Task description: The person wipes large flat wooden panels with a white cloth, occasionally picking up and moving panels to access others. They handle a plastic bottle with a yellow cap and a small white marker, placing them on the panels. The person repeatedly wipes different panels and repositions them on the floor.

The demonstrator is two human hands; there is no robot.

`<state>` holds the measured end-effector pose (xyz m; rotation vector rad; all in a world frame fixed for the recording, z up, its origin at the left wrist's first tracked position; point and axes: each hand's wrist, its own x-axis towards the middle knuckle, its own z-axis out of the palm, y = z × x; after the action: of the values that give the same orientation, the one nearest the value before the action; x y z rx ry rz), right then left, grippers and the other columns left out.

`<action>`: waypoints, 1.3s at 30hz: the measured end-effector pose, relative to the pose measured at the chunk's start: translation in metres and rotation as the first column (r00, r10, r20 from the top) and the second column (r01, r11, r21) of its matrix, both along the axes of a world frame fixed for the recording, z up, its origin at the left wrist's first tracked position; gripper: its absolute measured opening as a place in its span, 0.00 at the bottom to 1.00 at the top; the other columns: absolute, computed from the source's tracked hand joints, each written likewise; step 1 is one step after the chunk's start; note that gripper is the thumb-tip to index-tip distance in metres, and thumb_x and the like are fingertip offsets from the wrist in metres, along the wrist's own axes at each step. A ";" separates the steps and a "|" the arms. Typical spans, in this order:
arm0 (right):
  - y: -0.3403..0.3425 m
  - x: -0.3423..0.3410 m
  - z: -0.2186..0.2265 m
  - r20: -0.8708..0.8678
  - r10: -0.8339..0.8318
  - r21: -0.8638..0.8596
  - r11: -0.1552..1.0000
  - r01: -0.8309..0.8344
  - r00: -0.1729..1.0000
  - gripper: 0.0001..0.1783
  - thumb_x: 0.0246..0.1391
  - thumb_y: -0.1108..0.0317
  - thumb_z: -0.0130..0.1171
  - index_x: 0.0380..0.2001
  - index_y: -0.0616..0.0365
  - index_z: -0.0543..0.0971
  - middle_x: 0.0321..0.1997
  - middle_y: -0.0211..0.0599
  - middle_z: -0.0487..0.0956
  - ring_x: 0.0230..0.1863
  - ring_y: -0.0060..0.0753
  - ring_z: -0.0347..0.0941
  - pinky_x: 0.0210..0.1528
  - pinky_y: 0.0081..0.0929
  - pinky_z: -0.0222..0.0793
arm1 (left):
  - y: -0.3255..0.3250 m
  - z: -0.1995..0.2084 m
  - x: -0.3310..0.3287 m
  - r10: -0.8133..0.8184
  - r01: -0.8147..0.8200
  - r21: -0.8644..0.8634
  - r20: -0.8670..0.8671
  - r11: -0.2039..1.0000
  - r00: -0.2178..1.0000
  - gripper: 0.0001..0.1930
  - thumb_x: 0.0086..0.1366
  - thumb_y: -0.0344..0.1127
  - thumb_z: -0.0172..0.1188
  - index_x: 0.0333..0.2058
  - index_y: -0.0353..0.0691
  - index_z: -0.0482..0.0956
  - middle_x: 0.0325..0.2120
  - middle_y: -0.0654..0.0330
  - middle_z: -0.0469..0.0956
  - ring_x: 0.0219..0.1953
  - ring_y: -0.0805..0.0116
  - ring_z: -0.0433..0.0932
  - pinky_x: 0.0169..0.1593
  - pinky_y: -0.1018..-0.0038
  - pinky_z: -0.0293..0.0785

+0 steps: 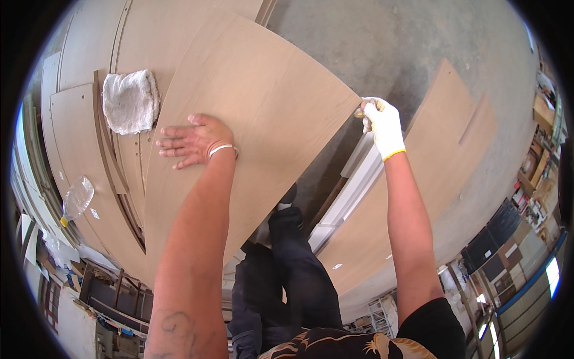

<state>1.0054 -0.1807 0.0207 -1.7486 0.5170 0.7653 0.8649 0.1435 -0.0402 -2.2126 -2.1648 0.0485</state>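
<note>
A large light-brown wooden panel [263, 107] lies tilted in front of me. My left hand [200, 140], bare with a white band at the wrist, rests flat on its face with the fingers spread. At the panel's right corner is my right hand [382, 122], in a white glove with a yellow cuff. Its fingers are closed and touch or nearly touch that corner; whatever they pinch is too small to make out. A folded white cloth [130, 102] lies on the boards just left of the panel.
More brown boards [78, 137] are stacked at the left, with a clear plastic bottle [78, 198] on them. Another long board [430, 161] and white strips [350, 188] lie low on the right. Grey concrete floor [371, 36] stretches behind, and stacked materials [502, 233] line the far right.
</note>
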 end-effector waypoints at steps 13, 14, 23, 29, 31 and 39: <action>-0.001 0.002 -0.003 -0.048 -0.042 0.012 0.999 0.042 0.998 0.08 0.63 0.68 0.62 0.40 0.63 0.82 0.28 0.36 0.83 0.18 0.18 0.68 0.20 0.21 0.63 | 0.000 -0.001 0.000 -0.013 0.013 0.002 0.017 1.000 1.000 0.42 0.69 0.55 0.42 0.75 0.38 0.44 0.76 0.41 0.39 0.78 0.38 0.37 0.71 0.30 0.38; 0.001 0.003 -0.002 -0.038 -0.032 -0.001 0.999 0.032 0.999 0.08 0.63 0.68 0.62 0.39 0.63 0.82 0.28 0.36 0.83 0.18 0.18 0.68 0.20 0.21 0.63 | 0.000 -0.001 0.000 -0.010 0.010 -0.002 0.022 1.000 1.000 0.43 0.69 0.55 0.42 0.75 0.38 0.44 0.76 0.41 0.39 0.78 0.38 0.37 0.71 0.30 0.38; 0.011 0.002 0.004 -0.018 -0.039 -0.096 0.995 0.037 0.999 0.08 0.63 0.70 0.59 0.38 0.64 0.81 0.27 0.38 0.82 0.17 0.18 0.67 0.18 0.20 0.62 | -0.001 -0.005 -0.001 -0.011 0.011 0.032 0.024 0.999 1.000 0.41 0.70 0.56 0.42 0.75 0.40 0.48 0.77 0.45 0.41 0.78 0.41 0.38 0.71 0.31 0.38; 0.015 0.004 0.007 -0.040 -0.077 -0.088 0.993 0.073 0.996 0.06 0.63 0.70 0.59 0.37 0.64 0.80 0.27 0.37 0.81 0.17 0.17 0.66 0.17 0.19 0.60 | -0.002 -0.005 -0.001 -0.022 0.022 0.039 0.004 0.999 1.000 0.41 0.71 0.55 0.41 0.75 0.39 0.47 0.77 0.44 0.40 0.78 0.40 0.38 0.71 0.31 0.38; 0.017 0.006 0.008 -0.034 -0.074 -0.093 0.993 0.071 0.997 0.06 0.63 0.72 0.57 0.35 0.65 0.79 0.26 0.37 0.81 0.16 0.17 0.66 0.16 0.19 0.62 | -0.003 -0.005 -0.001 -0.024 0.025 0.030 -0.009 0.999 1.000 0.41 0.71 0.56 0.41 0.75 0.39 0.46 0.77 0.44 0.40 0.78 0.40 0.38 0.71 0.31 0.39; 0.027 0.011 0.006 -0.067 -0.114 -0.180 0.979 0.100 0.991 0.08 0.61 0.68 0.61 0.29 0.60 0.79 0.22 0.34 0.79 0.14 0.16 0.63 0.14 0.20 0.58 | -0.004 -0.007 -0.002 -0.038 0.042 0.074 -0.060 0.996 0.997 0.40 0.70 0.55 0.42 0.75 0.39 0.48 0.76 0.44 0.43 0.78 0.40 0.41 0.70 0.31 0.41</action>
<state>1.0165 -0.1539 0.0264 -1.8422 0.7446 0.7311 0.8631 0.1400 -0.0475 -2.1846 -2.0566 0.0300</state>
